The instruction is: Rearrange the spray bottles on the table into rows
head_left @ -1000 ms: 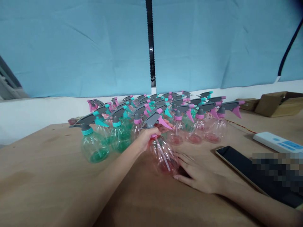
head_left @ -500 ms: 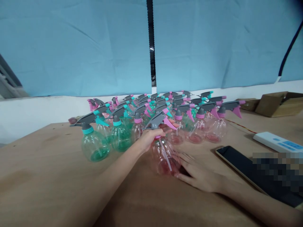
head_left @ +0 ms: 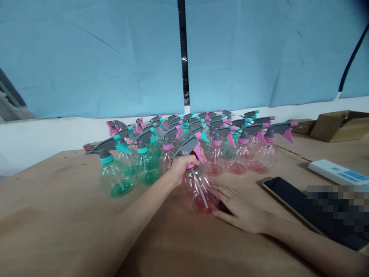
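Note:
A clear pink spray bottle (head_left: pixel 198 188) stands slightly tilted at the front of the group, with a grey and pink spray head (head_left: pixel 188 147) and a white tube inside. My left hand (head_left: pixel 187 163) is wrapped round its neck, fingers at the pink trigger (head_left: pixel 198 153). Low on the bottle's right side, my right hand (head_left: pixel 236 209) holds the body between thumb and fingers, some fingertips hidden behind it. Just left of my left hand stand a green spray bottle (head_left: pixel 147 165) and another green spray bottle (head_left: pixel 117 179).
Several more pink spray bottles (head_left: pixel 239 157) and green ones crowd the wooden table (head_left: pixel 57 215) behind. On the right lie a dark phone (head_left: pixel 305 207) and a white power strip (head_left: pixel 337 171) with a cable. A cardboard box (head_left: pixel 337 127) sits at the back right, before a blue curtain (head_left: pixel 115 57).
The pink trigger has been pulled in towards the neck as my left fingers closed on it. The spray head has shifted slightly left. My right hand stays at the bottle's side.

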Available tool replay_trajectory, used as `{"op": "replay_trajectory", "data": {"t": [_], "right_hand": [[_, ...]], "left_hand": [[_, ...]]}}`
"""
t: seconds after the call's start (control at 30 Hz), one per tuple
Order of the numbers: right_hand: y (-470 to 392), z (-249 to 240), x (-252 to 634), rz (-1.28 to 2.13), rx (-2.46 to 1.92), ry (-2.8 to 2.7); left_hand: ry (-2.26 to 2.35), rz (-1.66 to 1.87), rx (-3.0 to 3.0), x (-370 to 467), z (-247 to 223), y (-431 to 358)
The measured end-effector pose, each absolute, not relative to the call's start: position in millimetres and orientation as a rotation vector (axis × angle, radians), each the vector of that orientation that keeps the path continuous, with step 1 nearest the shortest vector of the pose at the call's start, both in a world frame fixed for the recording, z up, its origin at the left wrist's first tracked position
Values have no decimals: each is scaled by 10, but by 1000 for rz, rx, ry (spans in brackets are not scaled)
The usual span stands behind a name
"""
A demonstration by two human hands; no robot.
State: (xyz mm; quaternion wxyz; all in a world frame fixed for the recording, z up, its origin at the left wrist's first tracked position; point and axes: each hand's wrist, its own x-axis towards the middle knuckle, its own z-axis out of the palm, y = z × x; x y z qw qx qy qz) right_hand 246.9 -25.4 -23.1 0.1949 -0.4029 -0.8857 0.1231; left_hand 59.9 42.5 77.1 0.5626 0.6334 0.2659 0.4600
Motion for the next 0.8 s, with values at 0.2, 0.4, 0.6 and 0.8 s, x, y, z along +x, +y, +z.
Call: {"op": "replay_trajectory", "data": {"t": [0.2,0.4,0.6,0.8], "right_hand": [[-250,-208,2463,350,-1120,-2500],[-267,-136,2456,405,-1131,-2437],[-336,-56,2290,599,-969,-2194],[-444,84,2109,774,-907,-1999]], "left_hand": [[627,1032,1440,589,778,410],[532,1024,1433,606,757,428],[549,1019,1422,599,769,376],[611,1059,1424,619,787,212]]}}
